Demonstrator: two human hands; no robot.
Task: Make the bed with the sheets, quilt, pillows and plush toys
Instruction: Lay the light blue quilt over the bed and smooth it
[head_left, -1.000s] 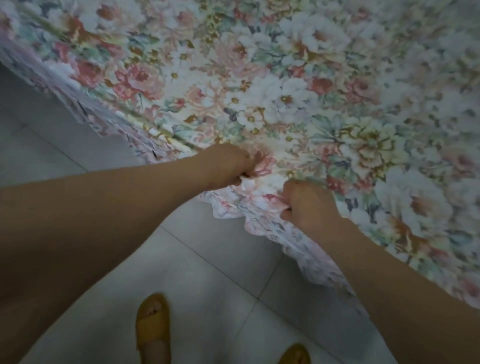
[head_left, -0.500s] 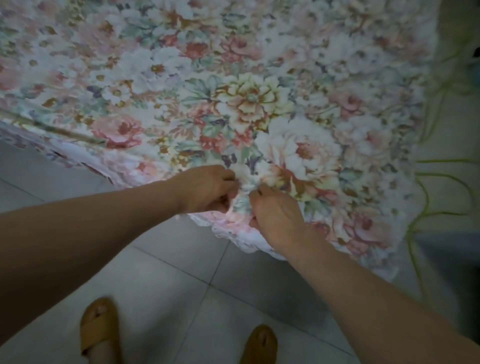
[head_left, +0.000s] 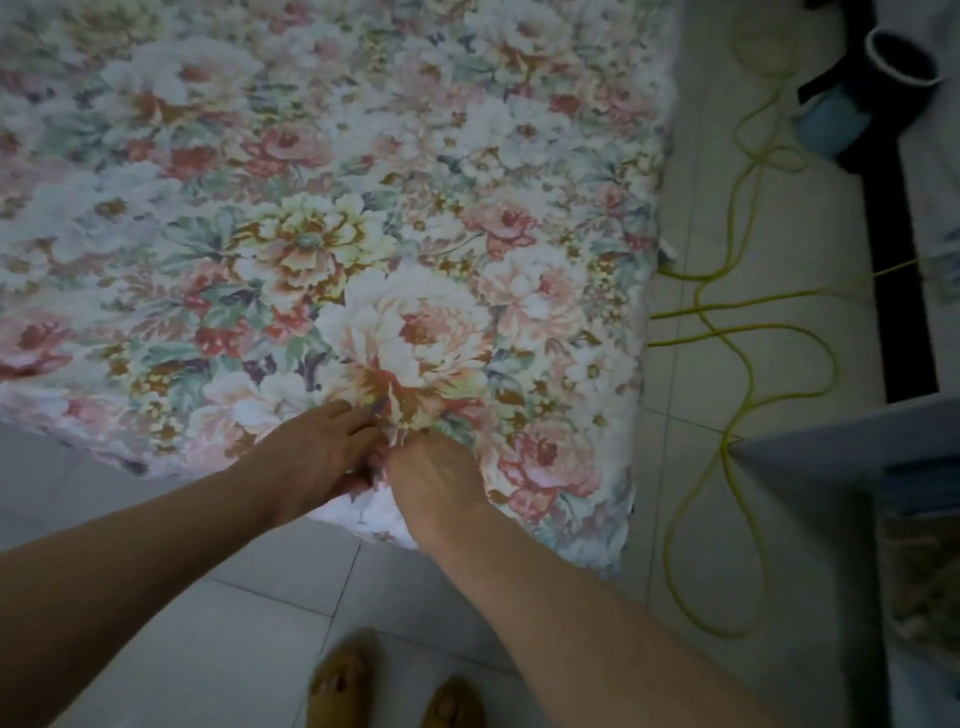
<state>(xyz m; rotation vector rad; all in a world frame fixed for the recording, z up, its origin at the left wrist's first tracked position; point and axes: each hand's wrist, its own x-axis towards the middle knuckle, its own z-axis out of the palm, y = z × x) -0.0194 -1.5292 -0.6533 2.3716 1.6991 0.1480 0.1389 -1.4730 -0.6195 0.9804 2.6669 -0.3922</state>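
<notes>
Bunched floral sheet (head_left: 363, 208) in left hand (head_left: 317, 457), right hand (head_left: 436, 483).

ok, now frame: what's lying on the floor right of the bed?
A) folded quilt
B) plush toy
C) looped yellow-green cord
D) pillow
C: a yellow-green cord trails in loops over the floor just past the right edge of the floral sheet; no toy, pillow or quilt shows there.
</notes>
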